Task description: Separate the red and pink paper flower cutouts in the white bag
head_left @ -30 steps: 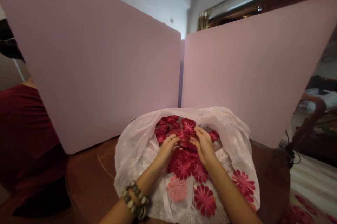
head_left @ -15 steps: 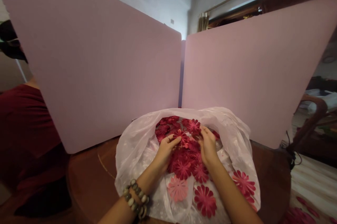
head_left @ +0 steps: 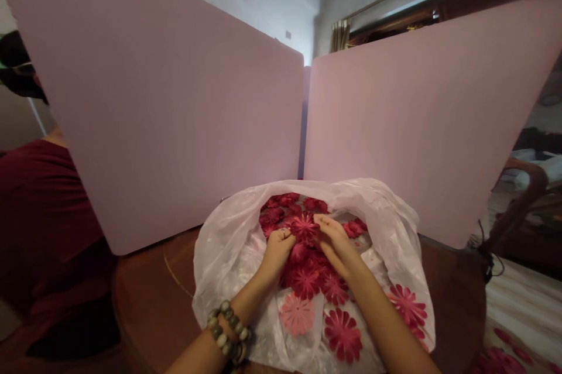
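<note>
My left hand (head_left: 278, 250) is closed, pinching a red artificial flower piece (head_left: 304, 226) at its left edge. On the other side, the fingertips of my right hand (head_left: 335, 244) close on the flower's right edge. The petals overlap, so I cannot tell how many layers are stacked there. Beneath my hands, several dark red flower pieces (head_left: 305, 282) lie heaped in the mouth of a white plastic bag (head_left: 237, 233). A pale pink flower piece (head_left: 297, 314) and a crimson one (head_left: 343, 335) lie flat on the plastic nearer to me.
The bag sits on a round brown wooden table (head_left: 151, 298). Two pink panels (head_left: 188, 105) (head_left: 408, 122) stand behind it, forming a corner. A person in a dark red top (head_left: 39, 204) is at the left. Red petals (head_left: 500, 356) lie on the floor at right.
My right hand has moved left and slightly down, bringing its red flower piece over the one in my left hand. The left hand has barely shifted.
</note>
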Motion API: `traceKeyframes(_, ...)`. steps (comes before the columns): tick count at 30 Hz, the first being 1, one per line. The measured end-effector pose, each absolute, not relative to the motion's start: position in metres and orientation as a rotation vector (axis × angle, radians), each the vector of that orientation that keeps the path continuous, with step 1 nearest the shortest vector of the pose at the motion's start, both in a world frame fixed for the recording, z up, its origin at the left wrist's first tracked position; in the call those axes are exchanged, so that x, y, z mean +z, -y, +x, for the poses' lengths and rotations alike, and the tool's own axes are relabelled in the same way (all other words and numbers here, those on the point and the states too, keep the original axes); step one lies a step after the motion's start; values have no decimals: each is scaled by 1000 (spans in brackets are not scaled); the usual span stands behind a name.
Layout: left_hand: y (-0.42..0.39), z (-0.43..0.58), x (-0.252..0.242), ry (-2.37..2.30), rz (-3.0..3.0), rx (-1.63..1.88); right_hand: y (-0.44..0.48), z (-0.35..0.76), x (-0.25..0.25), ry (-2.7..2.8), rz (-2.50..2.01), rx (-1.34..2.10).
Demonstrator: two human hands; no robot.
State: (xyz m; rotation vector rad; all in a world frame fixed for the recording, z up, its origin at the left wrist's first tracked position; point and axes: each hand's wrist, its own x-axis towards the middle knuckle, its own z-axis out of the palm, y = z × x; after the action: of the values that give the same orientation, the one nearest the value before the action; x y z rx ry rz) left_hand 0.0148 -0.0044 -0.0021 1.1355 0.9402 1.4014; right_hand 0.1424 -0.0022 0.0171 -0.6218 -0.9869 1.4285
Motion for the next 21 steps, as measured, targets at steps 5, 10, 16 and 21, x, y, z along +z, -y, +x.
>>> traceKeyframes(5, 3, 16, -6, -942, 1167, 1342, -1, 142, 15, 911, -639, 1338)
traceKeyframes(10, 6, 18, -3, -805, 1082, 1420, -2, 144, 17, 906, -677, 1198)
traceKeyframes(16, 4, 15, -3, -742, 1076, 1336, -4, 144, 14, 883, -699, 1173)
traceKeyframes(21, 1, 13, -7, -849, 1222, 1290, -12, 149, 8, 875, -752, 1002)
